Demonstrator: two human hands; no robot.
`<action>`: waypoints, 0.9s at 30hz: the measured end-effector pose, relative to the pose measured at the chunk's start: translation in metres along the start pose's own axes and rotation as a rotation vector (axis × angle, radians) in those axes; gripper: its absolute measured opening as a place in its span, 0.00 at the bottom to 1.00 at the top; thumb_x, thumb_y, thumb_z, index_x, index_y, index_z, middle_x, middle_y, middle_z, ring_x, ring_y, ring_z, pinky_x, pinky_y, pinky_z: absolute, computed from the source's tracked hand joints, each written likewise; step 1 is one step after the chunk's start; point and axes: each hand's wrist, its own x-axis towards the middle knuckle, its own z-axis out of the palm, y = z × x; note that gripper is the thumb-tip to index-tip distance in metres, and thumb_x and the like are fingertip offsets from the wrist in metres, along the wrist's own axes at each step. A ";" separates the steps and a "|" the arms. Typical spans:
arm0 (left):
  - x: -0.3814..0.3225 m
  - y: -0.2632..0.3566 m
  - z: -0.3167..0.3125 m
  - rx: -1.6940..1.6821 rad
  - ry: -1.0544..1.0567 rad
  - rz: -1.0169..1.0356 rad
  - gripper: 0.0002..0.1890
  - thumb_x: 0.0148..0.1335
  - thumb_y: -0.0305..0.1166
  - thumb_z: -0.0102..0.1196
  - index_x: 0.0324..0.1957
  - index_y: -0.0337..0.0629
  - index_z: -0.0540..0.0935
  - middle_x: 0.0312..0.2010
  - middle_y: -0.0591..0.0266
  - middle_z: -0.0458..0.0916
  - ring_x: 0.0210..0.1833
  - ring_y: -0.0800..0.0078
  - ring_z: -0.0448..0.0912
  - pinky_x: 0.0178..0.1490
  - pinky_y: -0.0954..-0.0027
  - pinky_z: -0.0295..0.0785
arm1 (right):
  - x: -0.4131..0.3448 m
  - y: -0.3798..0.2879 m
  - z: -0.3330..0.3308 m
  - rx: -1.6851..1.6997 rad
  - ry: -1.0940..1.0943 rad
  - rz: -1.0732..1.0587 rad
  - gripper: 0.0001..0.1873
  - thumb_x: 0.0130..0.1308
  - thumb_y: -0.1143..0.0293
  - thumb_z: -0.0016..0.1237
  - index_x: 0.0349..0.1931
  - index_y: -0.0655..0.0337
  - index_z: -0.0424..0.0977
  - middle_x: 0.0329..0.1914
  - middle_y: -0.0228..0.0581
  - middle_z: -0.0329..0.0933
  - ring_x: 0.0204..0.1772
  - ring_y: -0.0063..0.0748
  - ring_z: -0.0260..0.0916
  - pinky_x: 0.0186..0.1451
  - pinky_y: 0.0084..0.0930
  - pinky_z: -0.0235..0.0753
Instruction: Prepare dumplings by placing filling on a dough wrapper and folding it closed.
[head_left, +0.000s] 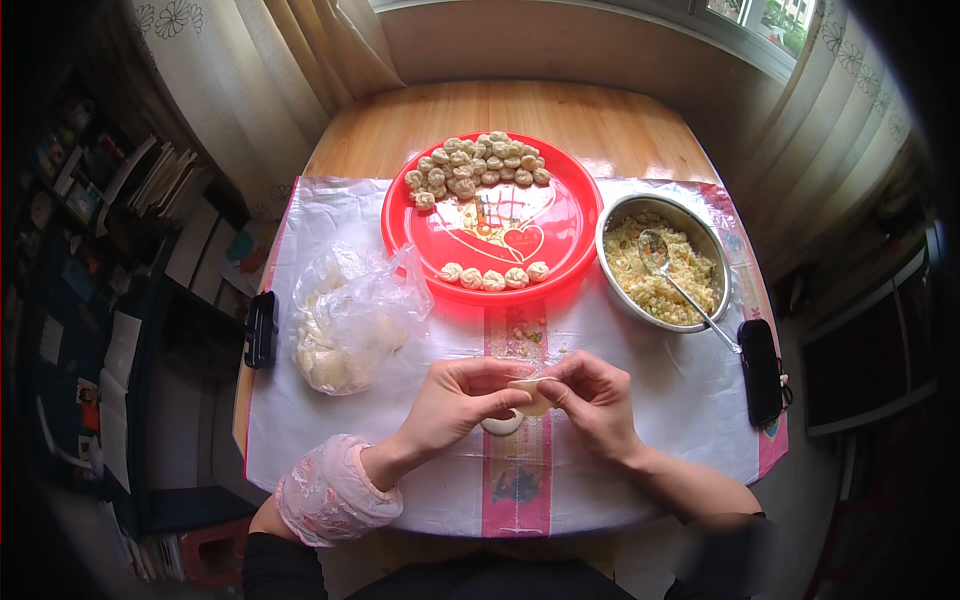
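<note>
Between my two hands, over the near middle of the table, is a thin round dough wrapper (534, 401), its top edge pinched by my fingers. My left hand (466, 394) grips its left side and my right hand (594, 397) its right side. Whether filling lies inside it cannot be made out. Just below it another pale dough round (504, 424) lies on the plastic sheet, partly hidden by my left thumb. Beyond my hands stands a red round tray (427, 247) with many pleated dumplings (480, 161) at the back and a row of several paler dumplings (493, 280) along its near edge.
A steel bowl (609, 279) of chopped filling (637, 247) with a metal spoon (686, 298) stands right of the tray. On the left sits a clear plastic bag of dough (337, 352) beside a black object (261, 330). A black smartphone (760, 375) lies at the right edge.
</note>
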 end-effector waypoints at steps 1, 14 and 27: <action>0.000 0.000 0.001 -0.019 -0.021 0.027 0.13 0.61 0.25 0.59 0.48 0.34 0.81 0.39 0.58 0.84 0.41 0.77 0.82 0.41 0.79 0.79 | 0.000 -0.001 -0.001 -0.052 0.001 -0.003 0.04 0.66 0.75 0.52 0.36 0.67 0.75 0.29 0.32 0.78 0.34 0.13 0.72 0.37 0.13 0.73; 0.000 -0.007 -0.001 -0.007 -0.102 0.072 0.11 0.60 0.21 0.59 0.45 0.32 0.81 0.37 0.56 0.85 0.38 0.79 0.81 0.35 0.81 0.74 | 0.003 0.006 0.000 -0.214 -0.024 -0.162 0.05 0.60 0.75 0.57 0.34 0.67 0.76 0.25 0.30 0.73 0.29 0.11 0.66 0.31 0.14 0.66; -0.002 -0.006 0.002 0.037 -0.169 0.069 0.12 0.61 0.24 0.59 0.47 0.33 0.80 0.36 0.61 0.84 0.38 0.81 0.80 0.37 0.81 0.75 | 0.002 -0.004 -0.001 -0.260 -0.083 -0.120 0.10 0.68 0.75 0.47 0.45 0.67 0.78 0.36 0.42 0.81 0.39 0.22 0.76 0.41 0.20 0.75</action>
